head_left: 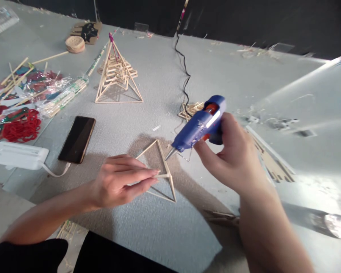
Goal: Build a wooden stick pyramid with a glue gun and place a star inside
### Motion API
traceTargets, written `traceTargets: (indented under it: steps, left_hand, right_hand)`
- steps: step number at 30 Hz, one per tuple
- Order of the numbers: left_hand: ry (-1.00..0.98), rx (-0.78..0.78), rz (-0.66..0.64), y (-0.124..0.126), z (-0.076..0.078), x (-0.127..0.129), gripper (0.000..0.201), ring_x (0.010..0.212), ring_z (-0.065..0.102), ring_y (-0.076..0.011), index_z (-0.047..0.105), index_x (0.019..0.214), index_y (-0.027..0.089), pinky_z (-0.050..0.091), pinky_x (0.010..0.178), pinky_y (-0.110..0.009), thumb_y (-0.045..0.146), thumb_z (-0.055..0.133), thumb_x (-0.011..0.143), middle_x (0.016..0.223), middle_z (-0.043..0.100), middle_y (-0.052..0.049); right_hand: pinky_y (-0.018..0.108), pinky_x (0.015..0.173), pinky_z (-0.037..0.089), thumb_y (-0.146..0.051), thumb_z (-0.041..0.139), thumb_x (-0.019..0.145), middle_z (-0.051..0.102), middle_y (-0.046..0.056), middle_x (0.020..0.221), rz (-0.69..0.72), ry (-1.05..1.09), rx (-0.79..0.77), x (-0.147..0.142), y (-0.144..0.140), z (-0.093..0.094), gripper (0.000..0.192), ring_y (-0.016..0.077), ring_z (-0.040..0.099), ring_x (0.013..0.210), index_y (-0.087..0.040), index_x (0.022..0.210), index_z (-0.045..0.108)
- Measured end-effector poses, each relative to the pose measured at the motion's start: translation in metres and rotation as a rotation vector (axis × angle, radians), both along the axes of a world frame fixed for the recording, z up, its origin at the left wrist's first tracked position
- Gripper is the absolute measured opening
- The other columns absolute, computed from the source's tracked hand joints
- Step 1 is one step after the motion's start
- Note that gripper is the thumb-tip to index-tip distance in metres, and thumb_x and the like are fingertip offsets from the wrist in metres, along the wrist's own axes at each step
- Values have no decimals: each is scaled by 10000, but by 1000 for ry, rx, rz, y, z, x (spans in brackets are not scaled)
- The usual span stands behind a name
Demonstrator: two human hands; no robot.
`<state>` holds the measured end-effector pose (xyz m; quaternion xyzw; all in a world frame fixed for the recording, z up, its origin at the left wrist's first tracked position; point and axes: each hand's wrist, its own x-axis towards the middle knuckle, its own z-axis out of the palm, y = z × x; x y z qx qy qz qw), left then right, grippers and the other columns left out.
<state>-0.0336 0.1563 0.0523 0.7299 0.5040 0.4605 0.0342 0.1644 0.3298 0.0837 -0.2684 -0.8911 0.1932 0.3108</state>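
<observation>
Near the front of the worktop (pixel 159 87), from where the head camera is looking down, a person is working on a small stick frame (pixel 160 151) set between their two hands. The left hand (pixel 125 180) is bringing thumb and fingertips nearly together, pinching a thin stick (pixel 163 176) whose far end is meeting one side of the frame; whether that joint is already fixed I cannot tell. The right hand (pixel 233 159) is curling around the handle of a blue glue gun (pixel 199 125), its nozzle pointing down just beside the same side, touching or not being unclear. As I'm judging it, the frame is partly done: the outer sticks are already forming a corner shape, while the pinched piece is seemingly awaiting its bond, and the palm is hiding the rest. Farther back, a taller stick pyramid (pixel 116 76) is standing with a purple tie at its peak, looking much more complete. Spare sticks (pixel 272 163) are lying to the right, apparently unused.
</observation>
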Motion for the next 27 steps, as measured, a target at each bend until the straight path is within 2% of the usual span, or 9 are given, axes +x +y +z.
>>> traceTargets:
  steps: [3, 7, 13, 18, 22, 27]
  left_hand:
    - [4, -1, -1, 0, 0, 0, 118, 766, 782, -123, 749, 1040, 167, 669, 712, -252, 137, 768, 928, 891, 828, -13]
    - [20, 1, 6, 0, 0, 0, 113, 762, 780, -119, 752, 1040, 174, 668, 712, -247, 146, 764, 932, 894, 828, -9]
    - [1, 11, 18, -1, -1, 0, 98, 755, 775, -118, 753, 1021, 174, 668, 714, -249, 142, 763, 929, 879, 824, -8]
    - [2, 6, 2, -1, 0, 1, 78, 759, 780, -124, 742, 998, 162, 668, 709, -252, 133, 764, 929, 875, 825, -28]
    - [4, -7, 11, -1, 1, 1, 67, 768, 782, -117, 736, 1007, 194, 669, 713, -247, 160, 746, 951, 890, 829, -13]
    - [0, 1, 7, 0, 0, 1, 77, 748, 775, -119, 739, 1000, 179, 663, 699, -248, 142, 759, 936, 878, 825, -17]
  right_hand:
    - [302, 524, 312, -255, 623, 865, 484, -33, 693, -47, 12, -18, 4, 2, 3, 194, 139, 444, 566, -260, 881, 430]
    - [298, 530, 335, -264, 602, 876, 469, -36, 699, 1, -19, -32, 6, 1, 2, 163, 129, 414, 565, -249, 908, 443]
    - [302, 557, 347, -242, 600, 886, 492, -27, 733, 65, -36, -8, 4, -5, 0, 170, 128, 450, 600, -237, 902, 430]
    - [297, 556, 356, -239, 607, 880, 491, -29, 731, 88, -53, 28, 4, -5, -1, 165, 121, 434, 594, -228, 900, 443]
    - [296, 559, 356, -224, 600, 879, 489, -33, 726, 101, -48, 13, 5, -4, -1, 157, 117, 428, 587, -229, 897, 443]
    - [295, 555, 358, -220, 605, 873, 481, -41, 709, 100, -42, -4, 4, -5, 1, 153, 118, 430, 579, -232, 898, 454]
